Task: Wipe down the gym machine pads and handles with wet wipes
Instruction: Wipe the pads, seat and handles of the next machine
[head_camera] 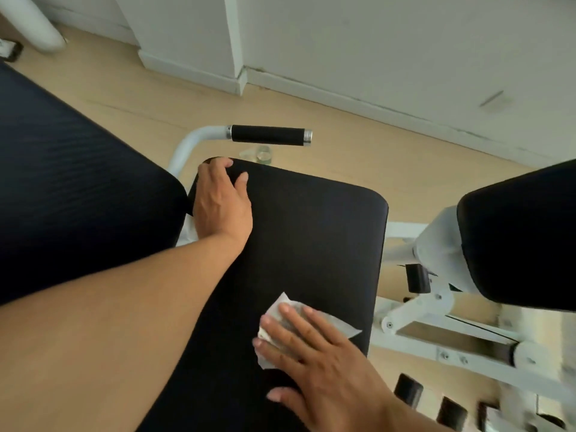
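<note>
A black seat pad of a white-framed gym machine fills the middle of the view. My right hand lies flat on its near part, fingers spread, pressing a white wet wipe against the pad. My left hand rests on the pad's far left corner, fingers curled over the edge, holding nothing. A black handle grip on a white tube sticks out beyond the pad. A large black back pad stands at the left, and another black pad at the right.
The white machine frame with bolts and a weight stack runs along the right. A clear plastic bottle stands on the wooden floor behind the seat. White walls and skirting close the far side.
</note>
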Demonstrator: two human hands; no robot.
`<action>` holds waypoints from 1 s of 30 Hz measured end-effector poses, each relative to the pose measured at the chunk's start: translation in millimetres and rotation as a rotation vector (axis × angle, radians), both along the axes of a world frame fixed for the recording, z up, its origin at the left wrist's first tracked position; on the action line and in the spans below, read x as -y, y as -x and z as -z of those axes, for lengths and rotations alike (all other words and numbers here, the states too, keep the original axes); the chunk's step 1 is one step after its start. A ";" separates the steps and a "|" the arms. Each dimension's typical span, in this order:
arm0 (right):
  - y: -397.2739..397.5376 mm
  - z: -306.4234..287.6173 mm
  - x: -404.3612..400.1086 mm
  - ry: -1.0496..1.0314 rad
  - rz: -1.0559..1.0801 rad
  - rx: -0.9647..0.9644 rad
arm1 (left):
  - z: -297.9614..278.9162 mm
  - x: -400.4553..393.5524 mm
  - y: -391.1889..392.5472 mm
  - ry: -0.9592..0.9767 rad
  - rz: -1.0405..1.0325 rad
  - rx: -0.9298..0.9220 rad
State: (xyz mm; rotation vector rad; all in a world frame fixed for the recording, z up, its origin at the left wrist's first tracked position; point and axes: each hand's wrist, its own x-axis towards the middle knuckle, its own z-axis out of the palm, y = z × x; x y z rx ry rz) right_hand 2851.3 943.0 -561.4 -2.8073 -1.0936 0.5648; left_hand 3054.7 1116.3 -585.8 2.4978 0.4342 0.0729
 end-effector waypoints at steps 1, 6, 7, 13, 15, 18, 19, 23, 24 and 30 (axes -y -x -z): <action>1.4 0.5 4.8 -0.003 0.048 0.017 | -4.1 -2.2 15.0 0.034 0.037 -0.003; -72.1 -1.8 28.1 0.052 0.668 0.129 | -28.1 -11.7 108.0 0.249 0.038 -0.062; -96.5 1.1 25.1 0.058 0.743 0.129 | -33.2 -12.8 125.7 0.298 0.031 -0.100; -184.1 16.1 -79.0 0.017 0.531 0.036 | -53.5 -31.3 201.0 0.428 -0.075 -0.124; -166.2 21.0 -110.1 -0.004 0.328 0.036 | -54.1 -41.7 208.0 0.438 -0.147 -0.137; -113.5 20.3 -118.6 -0.036 0.174 0.034 | -61.8 -53.9 209.2 0.451 -0.181 -0.162; -92.6 18.4 -111.4 -0.065 0.161 0.011 | -66.2 -55.7 209.1 0.458 -0.173 -0.178; -10.0 -2.8 -57.2 -0.250 0.328 -0.021 | -86.6 -51.8 211.1 0.466 -0.110 -0.200; 3.5 -11.9 -47.7 -0.313 0.420 -0.051 | -92.5 -48.3 210.4 0.469 -0.094 -0.194; -19.2 -104.9 17.1 -0.768 1.425 -0.125 | -122.0 18.1 190.8 0.528 0.087 -0.201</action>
